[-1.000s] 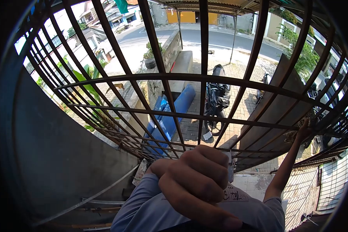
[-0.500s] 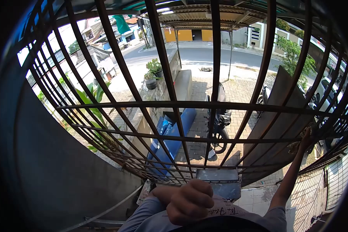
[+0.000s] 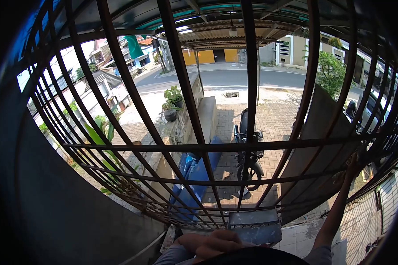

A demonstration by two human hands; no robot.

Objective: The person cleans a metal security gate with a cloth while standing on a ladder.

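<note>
My right arm stretches out to the far right, where my right hand (image 3: 353, 164) is up against the dark metal bars (image 3: 314, 144). Its fingers seem closed around a brown mottled cloth (image 3: 352, 156), which is small and partly in shadow. Low in the middle, my left hand (image 3: 219, 244) is held in front of my body with curled fingers. Nothing shows sticking out of it, and its lower part is cut off by a dark shape at the bottom edge.
Beyond the bars, a motorcycle (image 3: 248, 163) stands on the paved yard (image 3: 274, 115). A blue panel-like object (image 3: 201, 179) leans by a low wall (image 3: 206, 115) with potted plants (image 3: 173, 99). A grey metal box (image 3: 254, 225) sits below the bars, and a dark panel (image 3: 307, 161) stands at right.
The view has tilted up, so bars and yard sit lower in the picture. My left fist has dropped towards the bottom edge. My right hand stays at nearly the same bars.
</note>
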